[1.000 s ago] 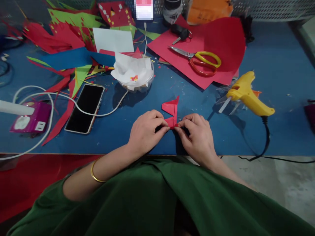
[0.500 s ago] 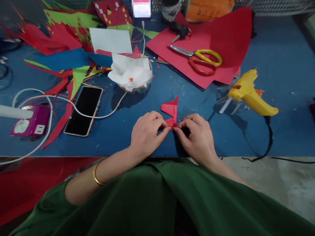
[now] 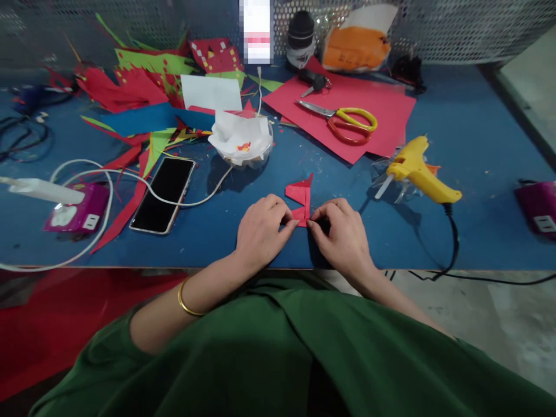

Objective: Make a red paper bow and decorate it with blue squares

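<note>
A small folded piece of red paper (image 3: 306, 200) lies on the blue table in front of me, its wider flap at the far end. My left hand (image 3: 264, 230) pinches its near left corner between thumb and forefinger. At the near right edge, my right hand (image 3: 344, 236) pinches the same paper with thumb and forefinger. The other fingers of both hands are curled. Beyond the hands, scissors (image 3: 347, 123) with yellow and red handles rest on red sheets (image 3: 295, 107). A yellow glue gun (image 3: 423, 174) lies to the right.
Left of me are a phone (image 3: 164, 194), a white cable (image 3: 204, 200) and a purple power adapter (image 3: 93, 208). A clear bowl lined with white paper (image 3: 243, 136) stands farther back. Coloured paper scraps (image 3: 117, 90) pile up at the back left. Keys (image 3: 315, 81) lie near the scissors.
My head view has tilted up, showing more of the table's back. Both hands keep their pinch on the red paper, which looks almost unmoved.
</note>
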Motion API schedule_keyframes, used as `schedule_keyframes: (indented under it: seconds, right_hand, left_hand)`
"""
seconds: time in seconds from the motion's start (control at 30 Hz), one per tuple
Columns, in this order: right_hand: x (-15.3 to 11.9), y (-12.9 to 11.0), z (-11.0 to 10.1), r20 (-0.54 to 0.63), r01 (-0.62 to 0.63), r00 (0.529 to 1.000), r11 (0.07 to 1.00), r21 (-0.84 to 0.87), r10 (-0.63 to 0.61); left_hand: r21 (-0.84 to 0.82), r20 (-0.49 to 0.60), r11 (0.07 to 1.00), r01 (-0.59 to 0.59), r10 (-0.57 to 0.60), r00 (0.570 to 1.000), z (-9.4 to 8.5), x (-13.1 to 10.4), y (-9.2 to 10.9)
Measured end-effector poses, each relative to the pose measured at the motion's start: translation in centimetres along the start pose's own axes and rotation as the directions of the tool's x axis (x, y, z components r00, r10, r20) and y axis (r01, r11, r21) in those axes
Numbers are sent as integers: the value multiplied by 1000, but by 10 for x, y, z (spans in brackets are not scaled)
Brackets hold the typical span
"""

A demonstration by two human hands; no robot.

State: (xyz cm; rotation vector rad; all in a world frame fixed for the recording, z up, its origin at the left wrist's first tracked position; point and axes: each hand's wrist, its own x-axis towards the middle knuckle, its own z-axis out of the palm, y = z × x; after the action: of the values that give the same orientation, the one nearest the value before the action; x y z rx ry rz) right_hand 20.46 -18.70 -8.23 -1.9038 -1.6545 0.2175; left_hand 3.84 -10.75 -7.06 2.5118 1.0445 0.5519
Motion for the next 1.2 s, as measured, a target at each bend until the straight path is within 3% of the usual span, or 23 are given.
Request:
schedule_keyframes:
  seconds: [0.07, 0.13, 0.23, 0.3, 0.47, 0.6, 0.7, 1.2]
  right_hand:
    - [0, 0, 0, 0, 5, 1000, 1000, -10, -5]
    - [0, 1, 1, -4, 15, 1000, 1000, -18, -15]
    - [0, 2, 3, -12, 27, 1000, 999, -21, -27]
    - [-1, 3, 2, -31, 29, 999, 1000, 8, -29]
    - [-12, 5, -11, -100, 93, 991, 993, 71, -86]
    - [-25, 4, -18, 13, 360, 933, 932, -41, -360]
    - [-31, 3, -15, 104, 457, 889, 877, -149, -446]
    - [-43, 2, -5, 108, 536, 837, 765, -356, -537]
  left_hand:
    - [45, -32, 999, -21, 23, 999, -1, -3, 1]
    - [135, -56, 984, -118, 126, 990, -2, -8, 3]
    - [268, 9, 905, -330, 340, 941, -3, -17, 10]
    - [319, 74, 866, -386, 383, 921, -4, -23, 16]
    - [359, 146, 846, -394, 366, 919, -5, -34, 22]
    - [371, 141, 836, -403, 378, 915, -3, -38, 22]
    - [368, 119, 840, -399, 383, 916, -1, -40, 22]
    - [383, 66, 871, -308, 306, 950, 0, -57, 19]
